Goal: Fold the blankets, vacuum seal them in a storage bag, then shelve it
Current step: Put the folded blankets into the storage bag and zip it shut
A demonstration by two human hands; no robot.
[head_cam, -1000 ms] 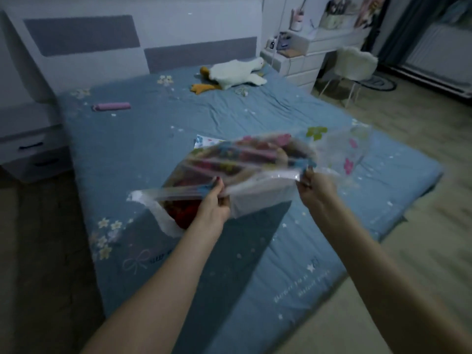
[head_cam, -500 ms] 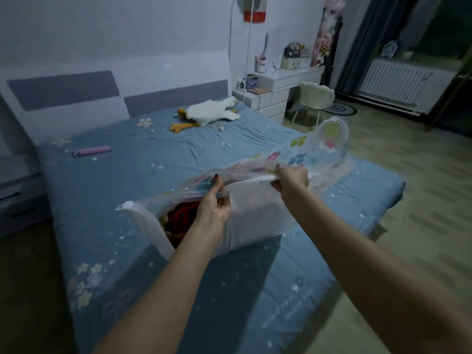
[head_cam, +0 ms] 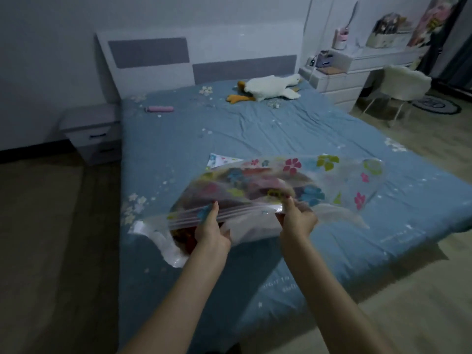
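A clear storage bag printed with coloured flowers is held above the blue bed. A folded reddish blanket shows through its near left corner, with white fabric beside it. My left hand pinches the zip strip along the bag's near edge. My right hand grips the same strip further right. The bag's far right part is empty and flaps loose.
A white goose plush and a pink tube lie near the headboard. A grey nightstand stands left of the bed. White drawers and a white chair stand to the right. A printed sheet peeks out behind the bag.
The bag has tilted down flatter over the bed, its far end dropping. My hands stay on the zip strip. The view has swung back toward the bed.
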